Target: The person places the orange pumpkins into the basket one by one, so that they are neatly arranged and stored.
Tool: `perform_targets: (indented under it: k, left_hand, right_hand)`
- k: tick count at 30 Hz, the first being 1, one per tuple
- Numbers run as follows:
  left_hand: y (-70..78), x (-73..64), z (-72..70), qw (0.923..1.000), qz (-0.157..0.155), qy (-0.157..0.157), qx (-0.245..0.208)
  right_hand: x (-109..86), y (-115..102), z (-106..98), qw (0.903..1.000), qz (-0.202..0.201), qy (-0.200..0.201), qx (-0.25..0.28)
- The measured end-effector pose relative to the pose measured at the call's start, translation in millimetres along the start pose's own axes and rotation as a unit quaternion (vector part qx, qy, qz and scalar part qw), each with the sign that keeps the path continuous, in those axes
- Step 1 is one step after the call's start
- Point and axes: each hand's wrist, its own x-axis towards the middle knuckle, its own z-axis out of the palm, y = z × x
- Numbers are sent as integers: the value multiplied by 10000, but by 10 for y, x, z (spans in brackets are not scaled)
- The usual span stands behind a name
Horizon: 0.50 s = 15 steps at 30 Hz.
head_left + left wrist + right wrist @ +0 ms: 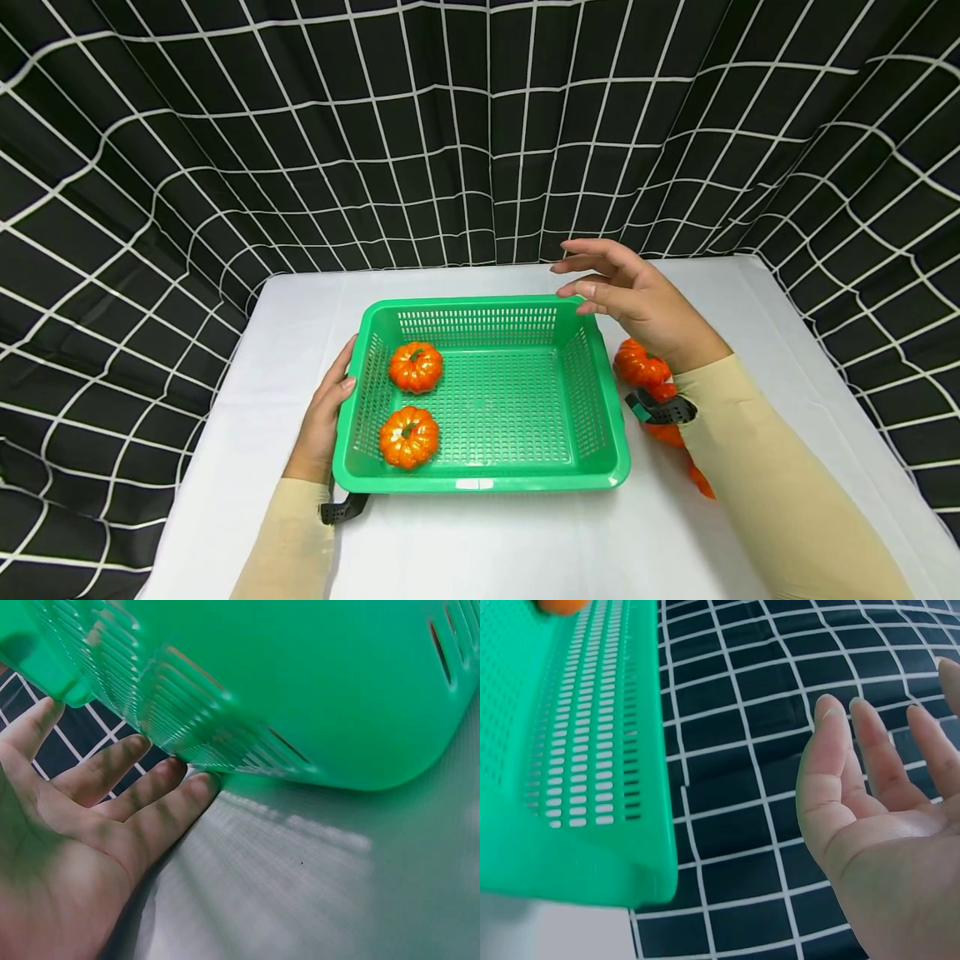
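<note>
A green plastic basket (480,482) with slotted walls stands on the white table. Inside it, along the left side, lie two small orange pumpkins, one at the back (416,367) and one at the front (408,437). My left hand (327,417) is at the basket's left wall; in the left wrist view its extended fingertips (201,784) meet the wall from outside. Above the back right corner, my right hand (618,283) is raised with fingers loosely spread and nothing in them. The right wrist view shows that empty hand (892,817) apart from the basket.
Right of the basket, more orange pumpkins (637,364) lie on the white cloth (525,542), partly hidden under my right forearm. Black fabric with a white grid (420,125) hangs behind the table and on both sides.
</note>
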Motion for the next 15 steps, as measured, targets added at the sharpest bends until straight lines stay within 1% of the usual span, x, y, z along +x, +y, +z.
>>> perform_targets:
  k: [8, 11, 15]
  left_hand:
    - [-24, -1, -3, 9999, -63, 108, 28]
    - [-27, -2, -9, 9999, -55, 141, 37]
    - [-21, 1, -19, 9999, -23, 96, 60]
  right_hand:
    - [-123, 25, -190, 9995, 106, 198, -226]
    - [-187, 28, -274, 9995, 147, 260, -135]
    - [-273, 44, -374, 9993, 165, 333, 21]
